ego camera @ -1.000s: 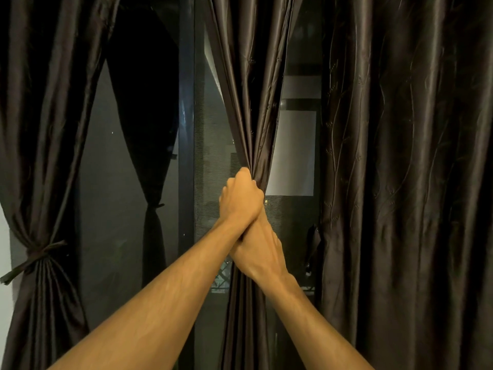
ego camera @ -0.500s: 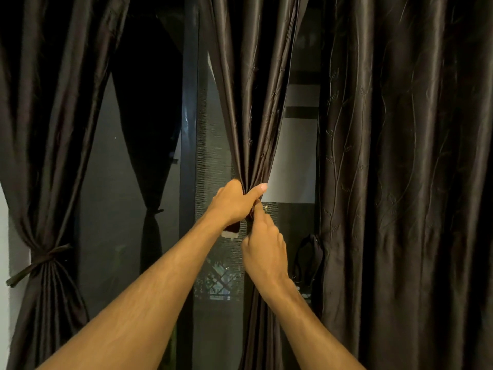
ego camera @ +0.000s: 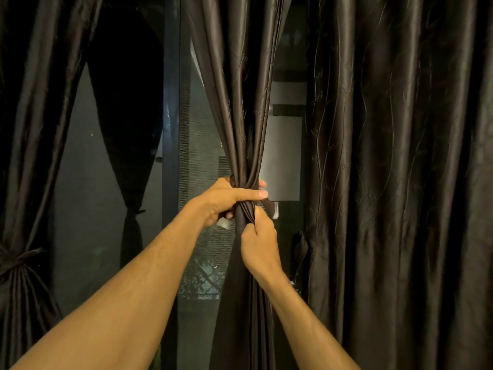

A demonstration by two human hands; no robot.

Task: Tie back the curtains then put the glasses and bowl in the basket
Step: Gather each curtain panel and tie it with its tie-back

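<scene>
Window behind: left curtain tied; left hand, right hand gripping middle curtain, probably untied; glasses, bowl pending.

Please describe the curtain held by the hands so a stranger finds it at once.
Find the dark window post. Just right of it hangs the middle curtain, gathered narrow. Unlike the tied left curtain and loose right curtain, the left hand and right hand grip it.

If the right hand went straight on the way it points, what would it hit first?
Most likely the left hand, which grips the gathered curtain just above the right hand; they look almost touching, though depth is unclear.
</scene>
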